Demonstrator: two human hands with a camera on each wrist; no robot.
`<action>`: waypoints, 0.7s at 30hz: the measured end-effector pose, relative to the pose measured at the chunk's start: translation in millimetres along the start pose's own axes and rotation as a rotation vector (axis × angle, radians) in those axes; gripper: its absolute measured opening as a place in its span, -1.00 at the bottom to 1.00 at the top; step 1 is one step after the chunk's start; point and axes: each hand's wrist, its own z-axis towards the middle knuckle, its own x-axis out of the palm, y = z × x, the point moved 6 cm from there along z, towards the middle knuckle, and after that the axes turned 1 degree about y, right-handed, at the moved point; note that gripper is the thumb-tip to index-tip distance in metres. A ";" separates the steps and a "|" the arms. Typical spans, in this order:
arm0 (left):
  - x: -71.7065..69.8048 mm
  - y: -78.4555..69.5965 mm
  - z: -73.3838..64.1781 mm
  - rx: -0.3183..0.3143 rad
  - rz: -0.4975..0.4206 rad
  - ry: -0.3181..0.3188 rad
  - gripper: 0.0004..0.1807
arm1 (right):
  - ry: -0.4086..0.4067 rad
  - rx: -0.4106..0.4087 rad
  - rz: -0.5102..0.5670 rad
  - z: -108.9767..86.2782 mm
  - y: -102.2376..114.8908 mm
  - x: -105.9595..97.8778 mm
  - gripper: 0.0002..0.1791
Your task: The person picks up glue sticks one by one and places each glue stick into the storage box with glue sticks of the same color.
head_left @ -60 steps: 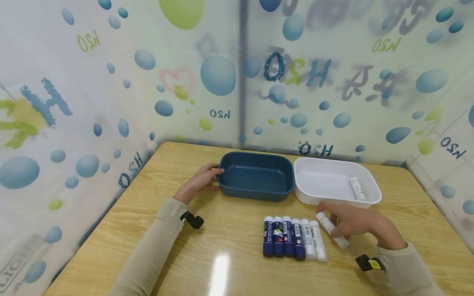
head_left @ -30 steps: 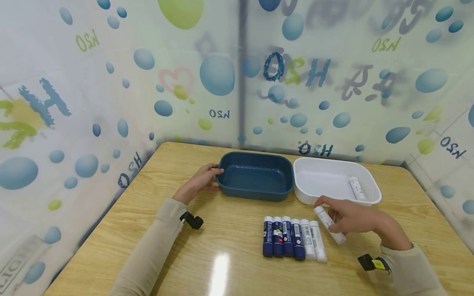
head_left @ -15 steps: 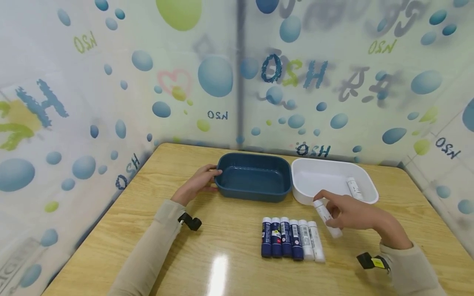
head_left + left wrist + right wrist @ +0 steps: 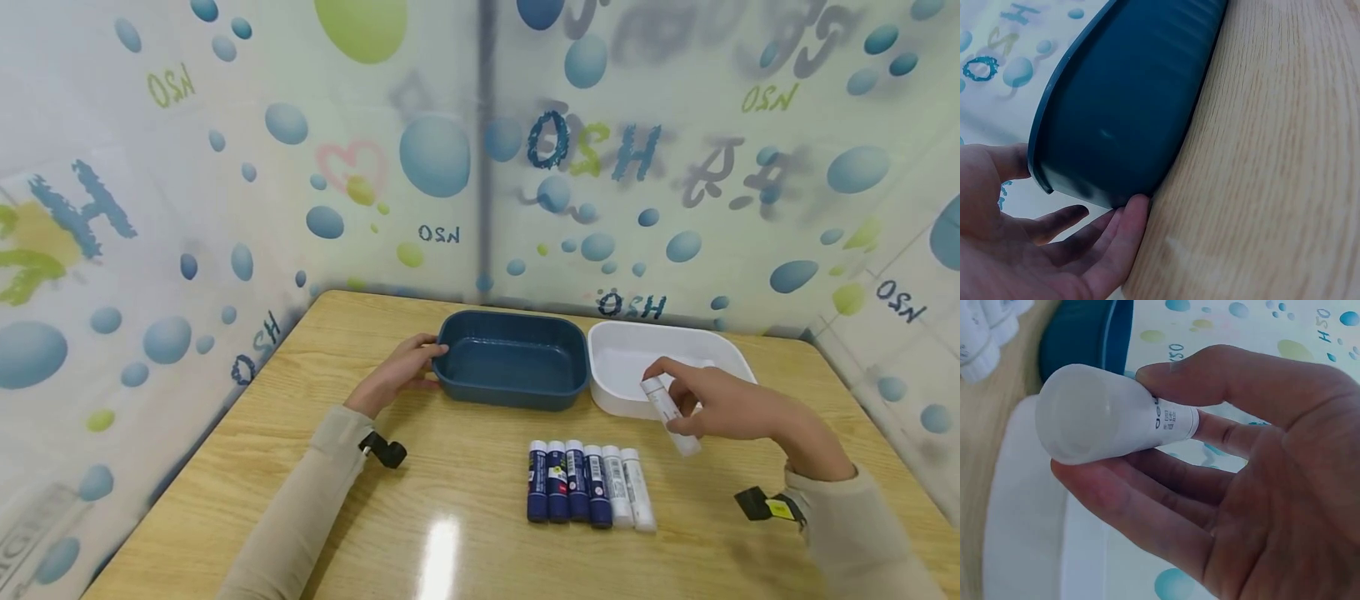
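My right hand (image 4: 720, 402) pinches a white glue stick (image 4: 663, 404) between thumb and fingers, over the front rim of the white plastic tub (image 4: 618, 400). The stick is tilted; in the right wrist view its pale end cap (image 4: 1075, 415) faces the camera. My left hand (image 4: 397, 372) holds the left end of a dark blue tub (image 4: 517, 395). In the left wrist view one digit hooks over its rim and another fingertip presses at its bottom corner. The blue tub's floor shows bare. My right hand hides part of the white tub's inside.
On the wooden table (image 4: 450, 475), in front of the tubs, glue sticks lie side by side: several navy ones (image 4: 557, 483) and two white ones (image 4: 636, 490) at the right end. Both tubs stand touching-close near the patterned back wall (image 4: 450, 250).
My right hand has lifted the white glue stick from beside the row, up and back to the white tub's rim, now covering the stick seen lying inside earlier. My left hand keeps its hold.
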 end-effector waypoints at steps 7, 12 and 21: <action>-1.0 -0.6 1.4 -0.001 -0.004 0.004 -0.33 | -0.019 0.035 -0.024 1.9 2.8 -25.6 -0.35; -3.0 -0.2 2.2 0.010 -0.010 0.006 -0.33 | 0.001 0.062 0.032 7.0 0.4 -38.1 -0.31; -1.7 -0.3 2.4 -0.006 0.002 0.002 -0.34 | 0.057 0.144 0.065 18.2 -11.3 -56.3 -0.27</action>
